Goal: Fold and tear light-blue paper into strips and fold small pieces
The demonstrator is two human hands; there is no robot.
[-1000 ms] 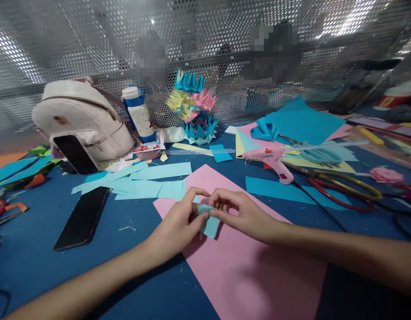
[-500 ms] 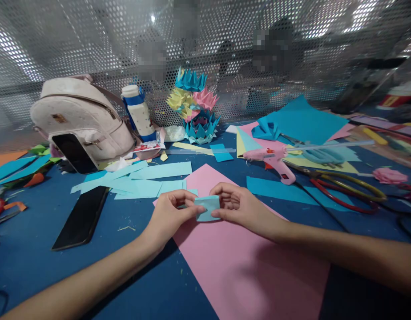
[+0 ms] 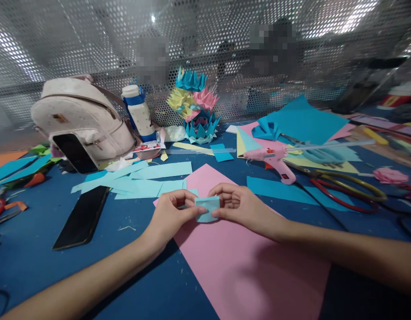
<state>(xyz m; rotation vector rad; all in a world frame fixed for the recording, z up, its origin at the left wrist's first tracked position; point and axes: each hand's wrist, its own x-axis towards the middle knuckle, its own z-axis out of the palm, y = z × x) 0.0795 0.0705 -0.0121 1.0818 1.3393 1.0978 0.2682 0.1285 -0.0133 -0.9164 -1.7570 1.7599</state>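
A small folded piece of light blue paper (image 3: 207,209) is pinched between both hands, above a large pink sheet (image 3: 239,262). My left hand (image 3: 174,213) grips its left end, thumb in front and fingers behind. At the right end, my right hand (image 3: 240,206) holds it the same way, its fingers curled. Just beyond my left hand lie light blue paper strips (image 3: 162,170), some overlapping. A darker blue strip (image 3: 275,187) rests on the table past my right hand.
Beyond the right hand lie a pink glue gun (image 3: 270,158) and red-and-yellow-handled scissors (image 3: 345,191). Folded-paper flowers (image 3: 202,126) are stacked at the back. To the left are a black phone (image 3: 80,218), a white backpack (image 3: 82,115) and a bottle (image 3: 139,113).
Both hands keep their hold on the light blue paper. My right fingers have shifted very slightly along its top edge; everything else looks the same.
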